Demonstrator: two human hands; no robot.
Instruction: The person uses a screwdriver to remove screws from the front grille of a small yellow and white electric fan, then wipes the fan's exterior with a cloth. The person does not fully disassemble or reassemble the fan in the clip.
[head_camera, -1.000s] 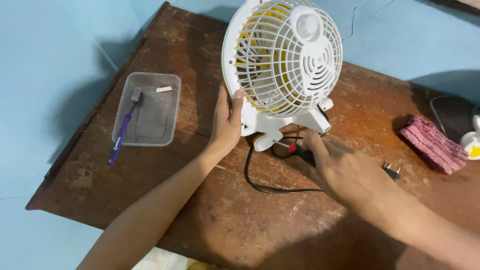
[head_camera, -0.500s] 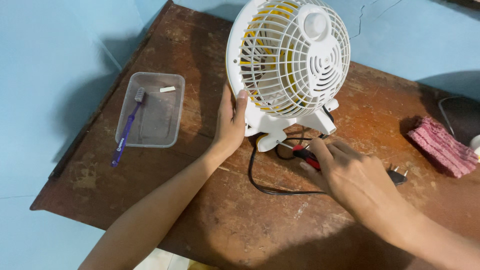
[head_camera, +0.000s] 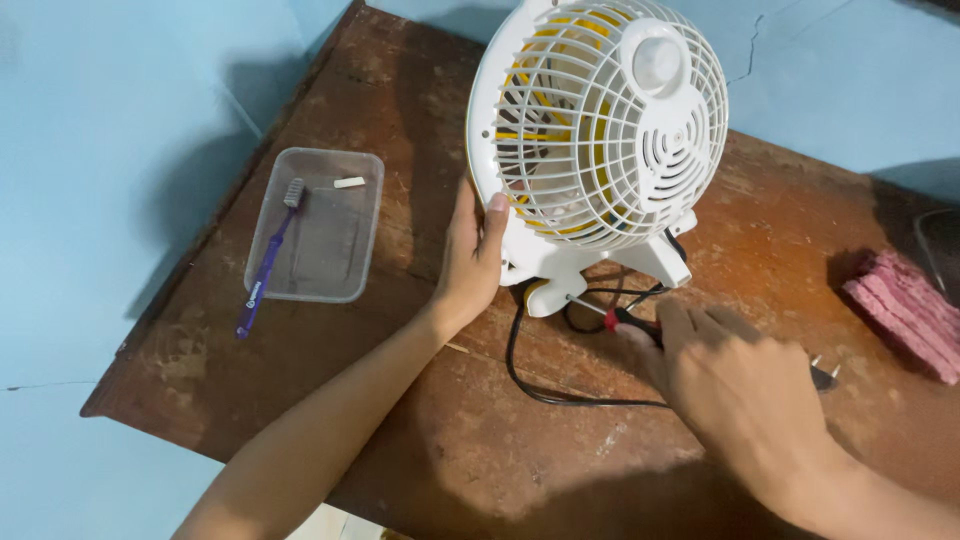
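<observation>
White desk fan (head_camera: 600, 130) stands upright on the brown wooden counter (head_camera: 420, 430), grille facing the camera, yellow blades visible behind the wires; its base sits near the counter's centre. Left hand (head_camera: 470, 255) is pressed flat against the fan's rim and stand at about 8 o'clock of the grille, fingers extended, thumb on the front edge: a bracing contact, grip not clenched around anything. Right hand (head_camera: 740, 385) lies at 5 o'clock from the fan base, grip closed on a screwdriver (head_camera: 615, 318) with a red and black handle; the thin metal shaft runs toward 10 o'clock and its tip meets the underside of the fan's foot. Black power cord (head_camera: 530, 375) loops out from the base toward 6 o'clock and passes under the right hand; its plug (head_camera: 822, 374) shows at that hand's 3 o'clock side. At 9 o'clock of the fan, well apart, a clear plastic tray (head_camera: 330, 270) holds a purple toothbrush (head_camera: 265, 260), whose handle overhangs the rim, and a small white piece (head_camera: 349, 182). A folded pink cloth (head_camera: 905, 310) lies near the counter's edge at 3 o'clock.
</observation>
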